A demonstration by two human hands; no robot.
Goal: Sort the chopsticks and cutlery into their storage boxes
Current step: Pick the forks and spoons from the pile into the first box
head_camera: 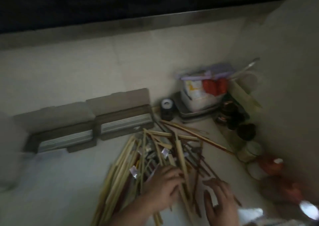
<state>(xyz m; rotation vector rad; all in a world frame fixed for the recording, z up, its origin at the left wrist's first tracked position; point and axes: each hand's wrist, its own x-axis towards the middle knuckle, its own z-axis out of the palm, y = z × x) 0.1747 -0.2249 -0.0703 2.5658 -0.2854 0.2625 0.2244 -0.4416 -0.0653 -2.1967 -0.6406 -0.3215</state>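
Observation:
A loose pile of pale and dark chopsticks (155,149) with some metal cutlery mixed in lies on the light counter. My left hand (162,187) rests on the pile's near part, its fingers curled over several sticks. My right hand (219,199) hovers just right of it, fingers spread and relaxed, touching the dark sticks at the pile's edge. Two open brown storage boxes stand side by side behind the pile: the left box (65,137) and the right box (124,122), each with a raised lid and pale contents. The picture is blurred.
A metal tray (195,113) with a white tub and red packets stands at the back right, a small dark jar (167,110) beside it. Dark jars (241,125), pale lidded jars and an orange-red item (271,163) line the right wall.

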